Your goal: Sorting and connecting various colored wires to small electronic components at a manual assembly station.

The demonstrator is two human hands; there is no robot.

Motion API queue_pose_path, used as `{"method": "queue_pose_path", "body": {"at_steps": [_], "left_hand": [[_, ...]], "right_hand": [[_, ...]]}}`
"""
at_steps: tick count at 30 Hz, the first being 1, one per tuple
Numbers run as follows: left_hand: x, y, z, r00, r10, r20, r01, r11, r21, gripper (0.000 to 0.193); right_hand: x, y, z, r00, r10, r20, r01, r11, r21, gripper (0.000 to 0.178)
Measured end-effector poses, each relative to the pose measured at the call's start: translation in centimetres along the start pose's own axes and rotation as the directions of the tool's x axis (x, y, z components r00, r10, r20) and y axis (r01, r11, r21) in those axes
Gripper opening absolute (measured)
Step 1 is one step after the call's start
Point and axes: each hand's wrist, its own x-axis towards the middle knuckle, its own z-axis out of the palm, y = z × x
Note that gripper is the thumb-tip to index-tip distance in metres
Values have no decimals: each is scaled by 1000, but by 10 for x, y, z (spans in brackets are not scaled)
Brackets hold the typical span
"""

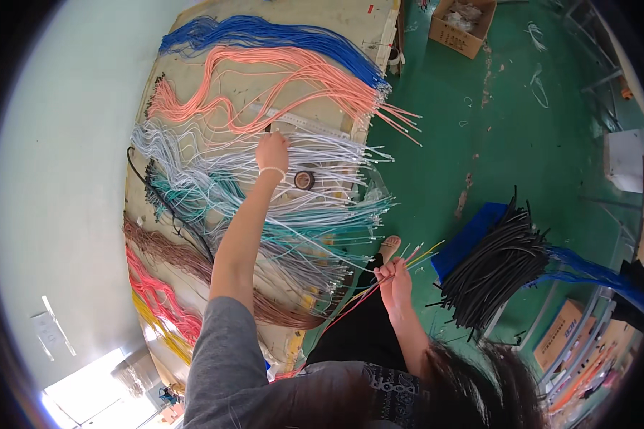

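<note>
My right hand (396, 283) is closed around a small bunch of thin wires (413, 260); yellow, red, green and white ones show, and their ends stick out past the fingers. Over on the table, my left hand (272, 151) reaches across the white wires (315, 149) with its fingers closed. What it grips, if anything, is hidden under the fingers. Close to it lies a roll of dark tape (304, 180). Salmon-pink wires (293, 61) spread beyond that hand, and teal-green wires (300, 226) lie nearer to me.
Blue wires (265, 32) lie at the table's far end; brown wires (172, 247), red wires (157, 286) and yellow wires (154, 322) are nearer. At right, black tubing (494, 268) is heaped beside a blue sheet (472, 229). A cardboard box (454, 41) stands on the green floor.
</note>
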Motion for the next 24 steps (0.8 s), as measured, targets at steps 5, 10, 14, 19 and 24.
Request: {"method": "queue_pose_path", "body": {"at_steps": [5,10,14,19,24], "left_hand": [[-17,79,-43,896,133,-423,-338,822,-458,10],[91,164,-77,528,727,-440,-835,540,-108,13],[165,164,-24,462,882,-93,-881,445,-158,16],[171,163,-9,457,882,-120,-881,429,-199,14],[172,157,-6,430,886,-176,-903,416,-112,12]], "right_hand": [[-1,-9,-11,997,52,-63,-52,999,-6,22],[7,-6,-5,993,83,-89,-90,993,-82,24],[13,-2,-9,987,108,-117,-118,990,-82,23],[16,-4,-8,984,112,-141,-121,991,-59,24],[18,-4,-4,984,120,-133,-130,989,-68,24]]}}
